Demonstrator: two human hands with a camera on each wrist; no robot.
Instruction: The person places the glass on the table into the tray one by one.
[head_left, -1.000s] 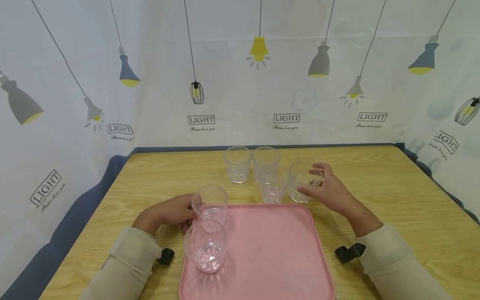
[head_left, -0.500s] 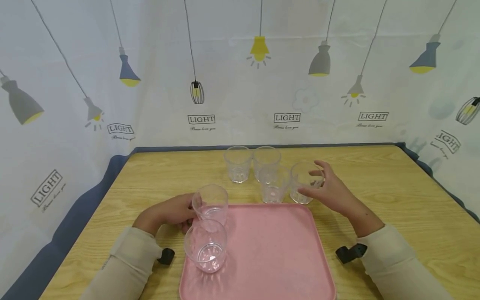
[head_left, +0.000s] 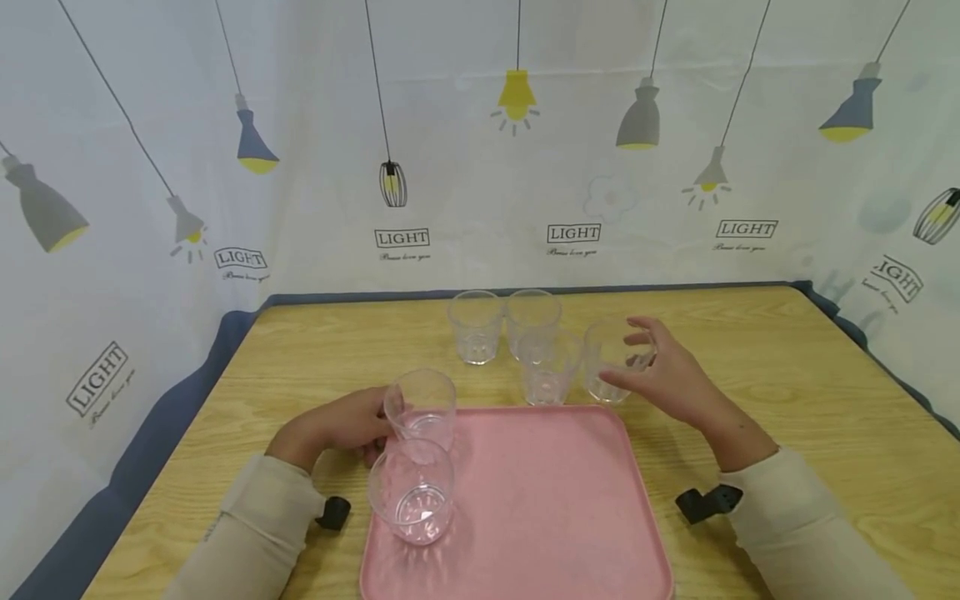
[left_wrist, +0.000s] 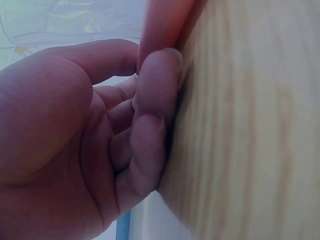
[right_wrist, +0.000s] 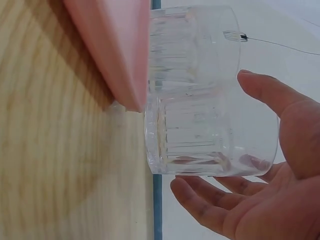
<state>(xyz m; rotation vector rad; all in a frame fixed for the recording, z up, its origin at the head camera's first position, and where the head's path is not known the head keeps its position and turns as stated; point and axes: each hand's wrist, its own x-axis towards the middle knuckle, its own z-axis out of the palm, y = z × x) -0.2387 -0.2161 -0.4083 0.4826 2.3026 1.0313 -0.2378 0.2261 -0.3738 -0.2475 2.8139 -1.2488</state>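
Observation:
In the head view my left hand [head_left: 341, 421] is at the left edge of a pink tray [head_left: 555, 500]. The left wrist view shows its thumb and curled fingers gripping the tray's edge [left_wrist: 167, 25]. Two clear plastic cups, a rear one [head_left: 422, 400] and a front one [head_left: 412, 500], stand upright on the tray's left side. My right hand [head_left: 667, 371] holds another clear cup [right_wrist: 195, 130] behind the tray's far right corner, thumb on one side and fingers on the other. This cup is upright; whether its base touches the table is unclear.
Left of the held cup stands a clear cup [head_left: 546, 375]. Behind it are two more, a left one [head_left: 476, 329] and a right one [head_left: 534, 321], overlapping in view. All are on the wooden table [head_left: 765, 358], with a printed curtain [head_left: 480, 183] behind its far edge.
My right hand and the cup in it have shifted slightly right, away from the neighbouring cup. The left hand, the tray and the two cups on it look unmoved.

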